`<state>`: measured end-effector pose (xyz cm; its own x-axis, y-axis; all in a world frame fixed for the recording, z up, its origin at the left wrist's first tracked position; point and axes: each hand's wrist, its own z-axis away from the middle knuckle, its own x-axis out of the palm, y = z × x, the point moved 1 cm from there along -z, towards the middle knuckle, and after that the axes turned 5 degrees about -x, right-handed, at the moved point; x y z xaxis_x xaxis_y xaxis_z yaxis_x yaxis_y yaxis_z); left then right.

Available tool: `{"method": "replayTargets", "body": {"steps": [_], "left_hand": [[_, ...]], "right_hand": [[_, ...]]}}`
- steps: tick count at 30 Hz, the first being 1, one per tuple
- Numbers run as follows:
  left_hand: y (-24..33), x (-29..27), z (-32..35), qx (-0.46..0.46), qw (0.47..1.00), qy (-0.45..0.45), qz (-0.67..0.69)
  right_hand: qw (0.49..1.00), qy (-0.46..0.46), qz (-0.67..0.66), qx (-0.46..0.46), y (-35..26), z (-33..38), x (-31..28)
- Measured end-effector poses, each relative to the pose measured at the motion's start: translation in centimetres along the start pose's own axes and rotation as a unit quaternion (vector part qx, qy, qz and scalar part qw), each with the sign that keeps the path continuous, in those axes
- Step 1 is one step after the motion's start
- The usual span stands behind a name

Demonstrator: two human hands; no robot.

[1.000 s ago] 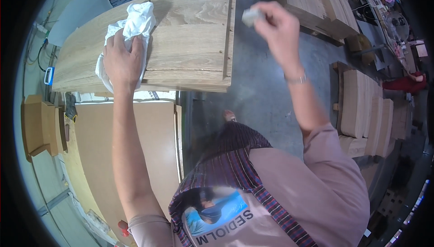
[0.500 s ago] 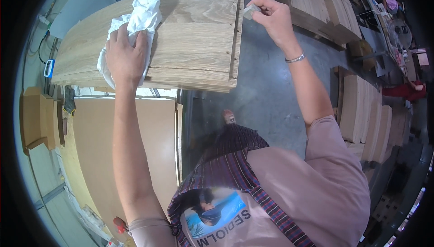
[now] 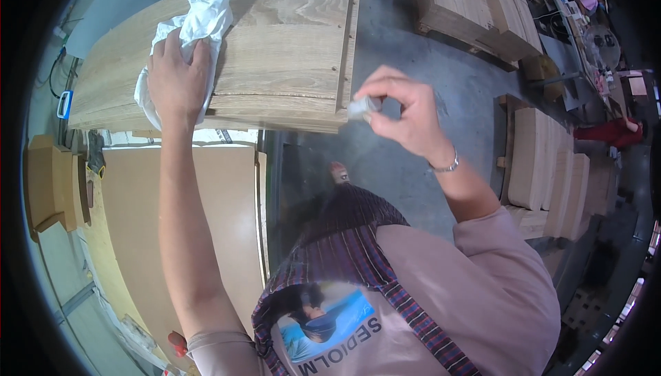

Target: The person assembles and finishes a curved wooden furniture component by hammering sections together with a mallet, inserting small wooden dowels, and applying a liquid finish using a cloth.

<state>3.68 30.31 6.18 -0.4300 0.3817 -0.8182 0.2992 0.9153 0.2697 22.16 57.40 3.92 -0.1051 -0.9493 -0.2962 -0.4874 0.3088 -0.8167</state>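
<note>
The pale block point(image 3: 363, 107) is in the right hand point(image 3: 418, 114), its grip narrow, pinched about it between thumb and fingers. It lies at nine o'clock from that hand, just beside the near right corner of the boards point(image 3: 282, 52); whether it touches their edge I cannot tell. The boards run long from nine to three o'clock, their short end by the block, and the right hand is the nearer to that end. Farther along, toward nine o'clock, the left hand point(image 3: 177, 80) rests on a white cloth point(image 3: 210, 11) lying over the boards, long from seven to one o'clock. At six o'clock from the boards is a brown panel point(image 3: 186, 197).
</note>
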Motion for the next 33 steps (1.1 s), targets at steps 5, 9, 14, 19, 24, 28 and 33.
{"method": "replayTargets", "body": {"steps": [5, 9, 14, 19, 24, 28, 33], "left_hand": [[-0.3, 0.0, 0.0, 0.003, 1.0, 0.001, 0.0], [-0.5, 0.1, 0.0, -0.001, 1.0, 0.006, -0.007], [-0.3, 0.0, 0.0, -0.006, 1.0, -0.004, -0.004], [-0.5, 0.0, 0.2, -0.016, 1.0, -0.009, -0.013], [-0.6, 0.0, 0.0, -0.01, 1.0, -0.007, -0.01], [-0.6, 0.1, 0.1, -0.011, 1.0, 0.006, -0.014], [-0.5, 0.0, 0.1, -0.004, 1.0, 0.008, 0.009]], "right_hand": [[0.999, 0.021, -0.021, 0.033, -0.7, 1.4, 0.4], [0.999, 0.038, 0.025, 0.002, -1.3, 1.2, 0.7], [0.995, 0.05, 0.08, -0.031, -1.8, 0.6, 1.0], [0.994, -0.017, 0.092, -0.059, -2.7, 1.2, 1.1], [0.99, 0.062, 0.106, -0.072, -3.4, -0.3, 1.9], [0.984, 0.017, 0.143, -0.109, -3.0, 0.0, 2.3], [0.986, 0.03, 0.139, -0.086, -3.9, 1.0, 2.0]]}}
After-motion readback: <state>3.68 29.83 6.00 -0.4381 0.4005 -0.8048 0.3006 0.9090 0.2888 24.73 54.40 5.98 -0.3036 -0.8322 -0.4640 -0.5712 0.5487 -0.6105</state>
